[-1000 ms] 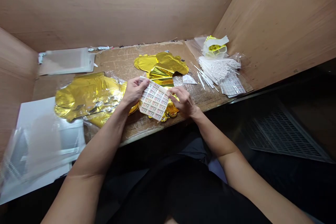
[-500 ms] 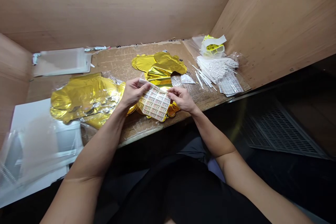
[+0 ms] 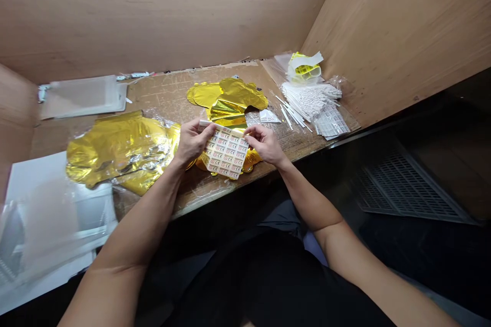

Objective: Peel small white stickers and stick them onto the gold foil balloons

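head view: left hand (image 3: 194, 140), right hand (image 3: 264, 143), both pinch-closed on sticker sheet (image 3: 228, 154)

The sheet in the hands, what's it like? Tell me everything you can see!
The sheet is thin, pale and looks like paper, printed with rows of small labels showing red round signs and black "CE" marks. Its top edge curls over. It hangs slightly tilted above gold foil. The left hand grips its upper left corner; the right hand's fingertips are at its upper right corner.

Sticker sheet (image 3: 226, 155): matt paper. Gold foil (image 3: 241, 93): glossy, creased. Back wall (image 3: 153, 15): smooth wood.
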Motion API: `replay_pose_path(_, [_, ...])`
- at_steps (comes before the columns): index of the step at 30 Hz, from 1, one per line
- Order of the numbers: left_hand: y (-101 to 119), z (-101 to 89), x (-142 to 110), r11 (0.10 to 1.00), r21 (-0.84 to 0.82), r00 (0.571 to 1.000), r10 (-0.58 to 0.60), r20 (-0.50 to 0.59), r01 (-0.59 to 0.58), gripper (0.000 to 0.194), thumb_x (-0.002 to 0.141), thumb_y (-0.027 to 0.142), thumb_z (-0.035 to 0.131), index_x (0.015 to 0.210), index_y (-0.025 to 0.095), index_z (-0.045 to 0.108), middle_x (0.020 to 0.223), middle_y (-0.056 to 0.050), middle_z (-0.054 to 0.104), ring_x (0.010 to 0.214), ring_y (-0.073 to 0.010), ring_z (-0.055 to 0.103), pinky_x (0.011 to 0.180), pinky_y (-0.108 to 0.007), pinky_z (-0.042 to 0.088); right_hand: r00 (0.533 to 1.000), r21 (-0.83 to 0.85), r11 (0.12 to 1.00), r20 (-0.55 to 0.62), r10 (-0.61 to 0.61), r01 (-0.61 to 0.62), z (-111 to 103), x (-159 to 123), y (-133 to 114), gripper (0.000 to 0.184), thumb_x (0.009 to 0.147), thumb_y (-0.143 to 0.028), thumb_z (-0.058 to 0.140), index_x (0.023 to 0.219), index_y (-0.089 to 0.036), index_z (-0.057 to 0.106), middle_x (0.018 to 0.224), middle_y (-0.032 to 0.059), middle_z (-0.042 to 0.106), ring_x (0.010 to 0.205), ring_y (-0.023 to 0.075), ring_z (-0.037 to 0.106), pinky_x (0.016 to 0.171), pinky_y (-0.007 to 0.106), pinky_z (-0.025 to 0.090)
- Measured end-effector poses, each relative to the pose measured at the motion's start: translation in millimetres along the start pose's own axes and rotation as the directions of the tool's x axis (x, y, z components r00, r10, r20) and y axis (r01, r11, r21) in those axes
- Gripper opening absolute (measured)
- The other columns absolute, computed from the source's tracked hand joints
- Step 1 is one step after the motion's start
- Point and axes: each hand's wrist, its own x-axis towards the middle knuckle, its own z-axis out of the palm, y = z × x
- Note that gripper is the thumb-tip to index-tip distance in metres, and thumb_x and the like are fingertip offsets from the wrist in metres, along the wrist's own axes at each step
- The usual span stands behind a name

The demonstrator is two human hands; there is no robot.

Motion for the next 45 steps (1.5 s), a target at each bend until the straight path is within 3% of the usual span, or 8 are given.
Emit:
replay_pose_path(2, [-4.6, -0.2, 1.8, 1.0, -0.007, 1.0, -0.005, -0.016, 0.005, 0.047, 0.083, 0.056, 0.088, 0.088, 0.013, 0.073, 0.077, -0.011, 0.07, 0.057, -0.0215, 0.064, 0.045, -0.023, 0.049, 0.977, -0.215, 0.955, -0.016, -0.213, 0.205, 0.0, -2.0, 2.5, 0.011, 0.099, -0.027, 0.066, 0.1, -0.017, 0.071, 0.09, 0.0046, 0.073, 0.079, 0.0159, 0.066, 0.073, 0.031, 0.055])
replay_pose_path(6, [-5.0, -0.2, 5.1, 0.998, -0.049, 0.998, -0.044, -0.043, 0.042, 0.044, 0.078, 0.053, 0.09, 0.083, 0.014, 0.071, 0.076, -0.011, 0.069, 0.06, -0.0215, 0.065, 0.051, -0.025, 0.053, 0.827, -0.528, 0.672, 0.112, -0.551, 0.519, -3.3, -5.6, 9.4, 0.015, 0.106, -0.018, 0.057, 0.105, -0.018, 0.072, 0.099, 0.0092, 0.073, 0.093, 0.0203, 0.067, 0.086, 0.037, 0.057])
replay_pose_path(12, [8.4, 3.0, 4.6, 0.982, -0.125, 0.99, -0.141, -0.009, 0.139, 0.049, 0.07, 0.054, 0.094, 0.08, 0.013, 0.071, 0.074, -0.012, 0.069, 0.057, -0.0206, 0.063, 0.051, -0.025, 0.053, 0.718, -0.611, 0.46, 0.279, -0.637, 0.645, -10.0, -8.5, 16.6, 0.026, 0.103, -0.01, 0.055, 0.121, -0.021, 0.071, 0.111, 0.011, 0.074, 0.1, 0.0237, 0.069, 0.089, 0.042, 0.059])
replay_pose_path(17, [12.4, 2.8, 4.8, 0.982, -0.131, 0.99, -0.138, -0.006, 0.136, 0.051, 0.068, 0.056, 0.095, 0.08, 0.013, 0.07, 0.073, -0.011, 0.068, 0.056, -0.0199, 0.062, 0.049, -0.024, 0.052, 0.818, -0.524, 0.667, 0.11, -0.565, 0.53, -4.7, -7.9, 15.2, 0.017, 0.105, -0.02, 0.061, 0.119, -0.018, 0.07, 0.109, 0.011, 0.075, 0.097, 0.0217, 0.07, 0.088, 0.039, 0.059])
replay_pose_path(23, [7.5, 1.2, 4.0, 0.993, -0.08, 0.995, -0.087, 0.049, 0.091, 0.049, 0.074, 0.056, 0.092, 0.083, 0.013, 0.071, 0.073, -0.011, 0.068, 0.056, -0.0205, 0.062, 0.048, -0.025, 0.05, 0.981, -0.219, 0.956, 0.055, -0.187, 0.195, 0.9, -3.2, 5.3, 0.018, 0.098, -0.031, 0.071, 0.109, -0.016, 0.071, 0.1, 0.0052, 0.076, 0.087, 0.0166, 0.071, 0.072, 0.028, 0.056])
replay_pose_path(29, [5.0, 6.9, -1.5, 1.0, 0.012, 0.99, 0.024, 0.142, -0.026, 0.043, 0.085, 0.053, 0.086, 0.087, 0.012, 0.073, 0.076, -0.01, 0.069, 0.061, -0.0193, 0.062, 0.054, -0.024, 0.049, 0.97, -0.358, 0.901, 0.089, -0.227, 0.244, 12.3, 10.2, -3.4, 0.017, 0.103, -0.031, 0.067, 0.107, -0.016, 0.074, 0.1, 0.0061, 0.076, 0.089, 0.0177, 0.07, 0.079, 0.032, 0.053])
replay_pose_path(38, [5.1, 11.8, -2.3, 0.997, 0.0, 0.989, 0.071, 0.131, -0.072, 0.041, 0.087, 0.051, 0.085, 0.087, 0.012, 0.072, 0.077, -0.009, 0.068, 0.063, -0.0183, 0.06, 0.057, -0.024, 0.047, 0.891, -0.747, 0.568, 0.068, -0.449, 0.344, 29.2, 6.4, -4.9, 0.025, 0.109, -0.027, 0.055, 0.091, -0.017, 0.067, 0.09, 0.0096, 0.068, 0.09, 0.0241, 0.059, 0.083, 0.04, 0.043])
replay_pose_path(45, [4.2, 12.0, -3.7, 0.998, -0.001, 0.986, 0.062, 0.156, -0.063, 0.044, 0.087, 0.055, 0.085, 0.09, 0.013, 0.071, 0.079, -0.009, 0.068, 0.065, -0.0198, 0.061, 0.059, -0.025, 0.048, 0.927, -0.525, 0.79, -0.001, -0.374, 0.318, 30.8, 8.1, 2.3, 0.01, 0.106, -0.024, 0.057, 0.102, -0.017, 0.064, 0.096, 0.0066, 0.071, 0.087, 0.0195, 0.065, 0.079, 0.034, 0.048])
